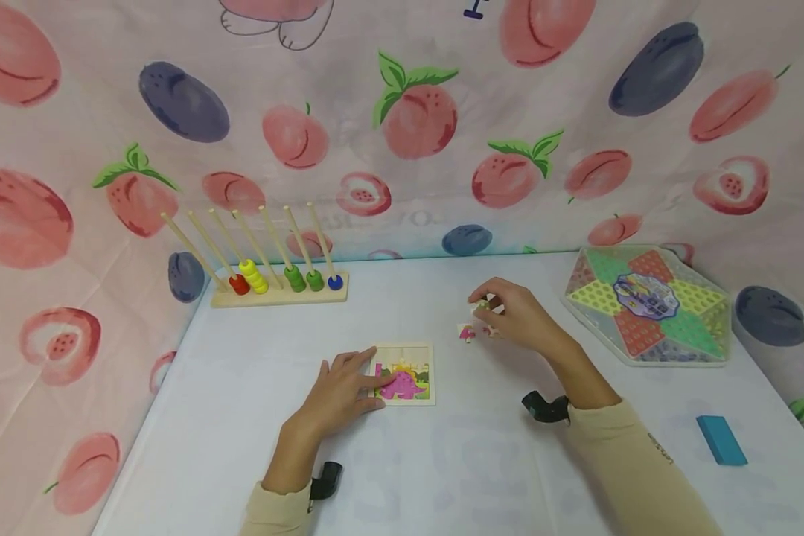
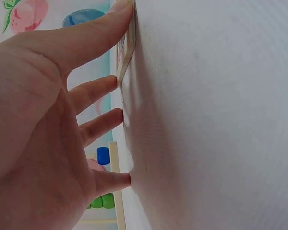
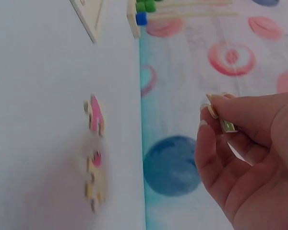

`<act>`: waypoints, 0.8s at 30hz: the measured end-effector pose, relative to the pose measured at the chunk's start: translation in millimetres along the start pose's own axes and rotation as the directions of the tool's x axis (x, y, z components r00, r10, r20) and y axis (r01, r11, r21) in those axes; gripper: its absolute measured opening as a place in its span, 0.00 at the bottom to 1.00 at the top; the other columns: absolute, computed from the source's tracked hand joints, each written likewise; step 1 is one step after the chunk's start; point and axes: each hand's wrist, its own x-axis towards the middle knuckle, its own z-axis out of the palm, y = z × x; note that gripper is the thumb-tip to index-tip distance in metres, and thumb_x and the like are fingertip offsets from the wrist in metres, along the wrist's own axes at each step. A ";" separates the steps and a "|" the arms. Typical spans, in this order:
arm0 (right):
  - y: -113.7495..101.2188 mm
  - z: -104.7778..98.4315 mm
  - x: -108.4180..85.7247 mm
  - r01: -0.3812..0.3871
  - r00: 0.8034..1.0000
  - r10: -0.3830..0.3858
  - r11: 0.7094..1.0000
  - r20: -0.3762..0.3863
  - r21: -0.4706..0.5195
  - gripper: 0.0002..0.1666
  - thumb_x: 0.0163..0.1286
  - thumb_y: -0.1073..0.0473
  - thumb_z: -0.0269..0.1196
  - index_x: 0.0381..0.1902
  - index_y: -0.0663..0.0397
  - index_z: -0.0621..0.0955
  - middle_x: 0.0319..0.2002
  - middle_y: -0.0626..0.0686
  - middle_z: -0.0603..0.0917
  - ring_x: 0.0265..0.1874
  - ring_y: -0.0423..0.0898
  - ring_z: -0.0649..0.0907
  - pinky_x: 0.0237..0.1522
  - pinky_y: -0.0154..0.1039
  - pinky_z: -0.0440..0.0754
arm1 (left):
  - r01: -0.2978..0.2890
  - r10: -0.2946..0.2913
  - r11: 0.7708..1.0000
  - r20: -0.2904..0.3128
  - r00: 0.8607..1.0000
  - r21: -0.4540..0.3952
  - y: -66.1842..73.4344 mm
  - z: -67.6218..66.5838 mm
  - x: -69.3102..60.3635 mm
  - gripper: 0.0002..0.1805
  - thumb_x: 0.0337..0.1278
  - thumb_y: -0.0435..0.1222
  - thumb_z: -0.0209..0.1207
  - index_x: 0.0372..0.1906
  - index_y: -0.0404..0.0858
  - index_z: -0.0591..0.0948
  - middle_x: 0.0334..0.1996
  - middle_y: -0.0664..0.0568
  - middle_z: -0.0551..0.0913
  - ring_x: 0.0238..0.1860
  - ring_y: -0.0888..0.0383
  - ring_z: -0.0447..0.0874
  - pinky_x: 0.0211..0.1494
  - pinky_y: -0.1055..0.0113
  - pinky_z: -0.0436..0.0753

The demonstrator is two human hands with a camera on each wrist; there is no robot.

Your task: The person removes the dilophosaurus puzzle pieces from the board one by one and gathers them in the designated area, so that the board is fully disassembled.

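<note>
A small wooden jigsaw puzzle (image 1: 402,403) lies on the white table, its tray partly filled with a pink dinosaur picture and bare wood showing along the top. My left hand (image 1: 338,391) rests at its left side with spread fingers, the thumb by the lower edge and the index finger over the picture. Right of the tray, my right hand (image 1: 519,316) pinches a puzzle piece (image 3: 229,126) with some green on it, raised above the table. Below that hand lie two loose pieces: a pink one (image 3: 96,115) and a mostly pale one (image 3: 94,179), partly hidden in the head view.
At the back left stands a wooden bead abacus (image 1: 278,295) with upright rods. A many-sided clear box (image 1: 646,298) with coloured panels sits at the back right. A blue block (image 1: 721,441) lies near the right edge. Fruit-patterned cloth (image 1: 415,186) hangs behind the table.
</note>
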 end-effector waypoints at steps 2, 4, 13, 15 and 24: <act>6.5 -8.7 -4.5 0.005 1.000 -0.005 1.000 -0.017 -0.019 0.14 0.73 0.64 0.64 0.54 0.57 0.82 0.54 0.57 0.83 0.48 0.53 0.85 0.43 0.37 0.86 | 0.003 -0.003 1.000 0.005 1.000 0.000 0.2 0.1 -0.4 0.26 0.55 0.48 0.72 0.61 0.60 0.83 0.79 0.50 0.65 0.77 0.41 0.61 0.76 0.23 0.52; 13.8 -16.9 -8.8 0.010 0.999 -0.011 0.999 -0.035 -0.033 0.14 0.74 0.64 0.63 0.55 0.57 0.81 0.55 0.57 0.83 0.49 0.55 0.85 0.44 0.36 0.85 | 0.008 -0.008 1.000 0.008 1.000 -0.003 0.4 0.0 -0.5 0.26 0.55 0.48 0.72 0.61 0.60 0.83 0.79 0.51 0.64 0.77 0.41 0.61 0.76 0.23 0.51; 45.2 -38.4 -24.4 -0.117 0.987 0.117 0.993 -0.108 0.014 0.15 0.70 0.62 0.67 0.53 0.59 0.83 0.54 0.62 0.81 0.43 0.57 0.90 0.32 0.29 0.83 | 0.015 -0.015 1.000 -0.006 1.000 -0.003 0.1 0.5 0.5 0.26 0.55 0.49 0.71 0.61 0.62 0.83 0.79 0.52 0.64 0.78 0.42 0.60 0.77 0.24 0.51; 51.6 -39.5 -26.2 -0.164 0.981 0.166 0.986 -0.105 0.022 0.15 0.70 0.61 0.68 0.53 0.59 0.84 0.54 0.64 0.83 0.40 0.56 0.91 0.30 0.32 0.83 | 0.014 -0.014 1.000 -0.008 1.000 -0.003 0.0 0.5 0.6 0.26 0.55 0.48 0.72 0.61 0.62 0.83 0.79 0.52 0.65 0.77 0.42 0.60 0.76 0.24 0.51; 81.3 -28.0 -27.0 -0.261 0.965 0.260 0.965 -0.043 -0.020 0.13 0.69 0.61 0.67 0.48 0.62 0.85 0.47 0.66 0.86 0.31 0.44 0.86 0.29 0.32 0.84 | -0.001 0.001 1.000 -0.012 1.000 -0.004 -0.1 0.8 0.2 0.26 0.55 0.48 0.72 0.61 0.61 0.83 0.79 0.52 0.65 0.77 0.42 0.61 0.76 0.24 0.52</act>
